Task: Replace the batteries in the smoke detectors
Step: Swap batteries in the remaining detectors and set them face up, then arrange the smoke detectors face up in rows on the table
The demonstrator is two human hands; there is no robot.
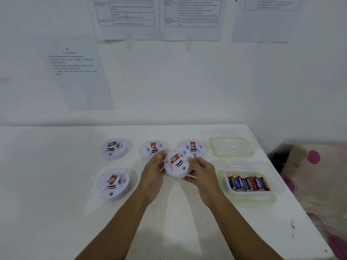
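Both hands meet at one white smoke detector (177,165), held tilted near the middle of the worktop: the right hand (201,173) grips its right edge with the thumb on top and fingers curled beneath, while the left hand (155,171) lies against its left edge with fairly straight fingers. Behind, a white wall (169,81) carries several printed sheets (75,72), some ruled as tables, their text too blurred to read. The white worktop (56,184) runs up to that wall, and off its right edge lies a pale cloth (317,175) with pink blotches. On the worktop's right side sit two clear plastic tubs with greenish rims: the far tub (231,147), and the near tub (277,186) holding a row of batteries (247,182) in black-and-red and blue wrappers whose lettering cannot be made out. Four other detectors rest on the worktop: the front-left detector (113,184), the back-left detector (113,149), the back-middle detector (153,147) partly behind the left hand, and the back-right detector (194,146) just behind the held one. Each wears a red label (175,158) with a white round emblem, its print too small to read, beside black slots and a small sound-wave mark
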